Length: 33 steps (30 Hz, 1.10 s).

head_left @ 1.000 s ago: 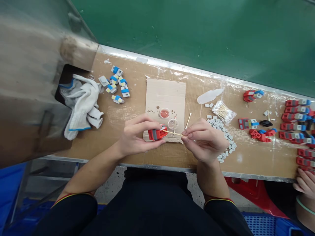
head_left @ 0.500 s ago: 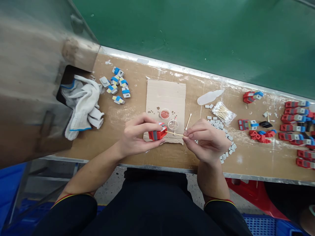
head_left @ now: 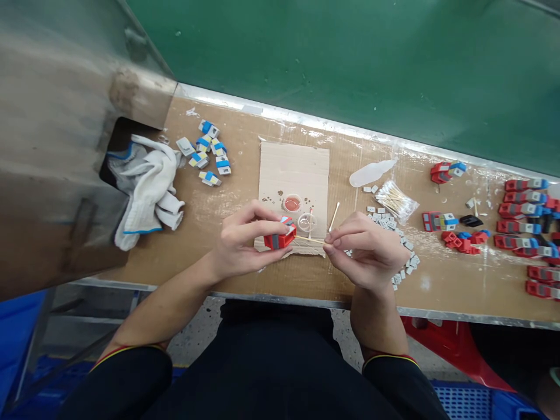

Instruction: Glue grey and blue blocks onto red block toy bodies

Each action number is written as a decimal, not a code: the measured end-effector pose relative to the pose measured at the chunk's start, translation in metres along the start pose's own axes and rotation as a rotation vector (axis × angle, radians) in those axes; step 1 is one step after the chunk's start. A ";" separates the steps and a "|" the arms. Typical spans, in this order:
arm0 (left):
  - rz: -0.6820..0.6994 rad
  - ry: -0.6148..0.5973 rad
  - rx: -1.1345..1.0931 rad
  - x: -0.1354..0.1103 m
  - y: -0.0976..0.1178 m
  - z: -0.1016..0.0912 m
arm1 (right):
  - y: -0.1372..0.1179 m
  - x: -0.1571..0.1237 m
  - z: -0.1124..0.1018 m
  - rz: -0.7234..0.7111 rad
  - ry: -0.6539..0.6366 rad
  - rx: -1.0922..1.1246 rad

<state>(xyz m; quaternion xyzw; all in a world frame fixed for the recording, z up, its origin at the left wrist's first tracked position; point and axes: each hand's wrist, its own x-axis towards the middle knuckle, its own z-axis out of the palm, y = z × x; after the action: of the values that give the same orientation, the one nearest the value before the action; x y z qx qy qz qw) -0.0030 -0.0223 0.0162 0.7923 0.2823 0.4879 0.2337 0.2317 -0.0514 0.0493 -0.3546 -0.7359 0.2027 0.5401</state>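
My left hand (head_left: 245,239) grips a small red and grey block-shaped plastic part (head_left: 280,236) between thumb and fingers, its open end facing right. Pinched in my right hand (head_left: 367,248) is a thin cotton swab (head_left: 311,239), whose left end reaches the edge of the red part; its tip is hidden there. Just behind lie a small round cup of reddish liquid (head_left: 292,203) and a clear round cup (head_left: 307,221), both on a cardboard sheet (head_left: 294,166). Another cotton swab (head_left: 334,216) rests by the sheet's right edge.
Small grey pieces (head_left: 409,265) lie around my right hand, near a bag of cotton swabs (head_left: 396,199) and a white squeeze bottle (head_left: 371,173). Grey-blue parts (head_left: 210,149) and white gloves (head_left: 146,186) are at left. Red-blue assemblies (head_left: 520,210) stand at far right. A metal box (head_left: 65,146) borders the left.
Both hands hold the same pose, with the swab still at the red part's open end. The view has shifted very slightly.
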 end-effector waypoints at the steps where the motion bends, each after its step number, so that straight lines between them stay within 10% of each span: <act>1: 0.002 0.000 -0.001 0.000 0.000 0.000 | 0.000 0.000 0.000 -0.004 0.006 0.003; 25: 0.006 0.008 -0.007 -0.003 -0.001 0.001 | -0.005 -0.003 0.010 0.005 0.004 0.135; 33: -0.061 0.021 -0.152 -0.002 -0.002 0.002 | 0.008 -0.006 -0.015 0.062 0.243 0.082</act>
<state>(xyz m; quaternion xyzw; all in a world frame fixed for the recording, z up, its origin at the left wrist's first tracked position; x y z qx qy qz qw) -0.0026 -0.0227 0.0130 0.7583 0.2707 0.5087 0.3048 0.2493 -0.0517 0.0453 -0.3768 -0.6446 0.2050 0.6328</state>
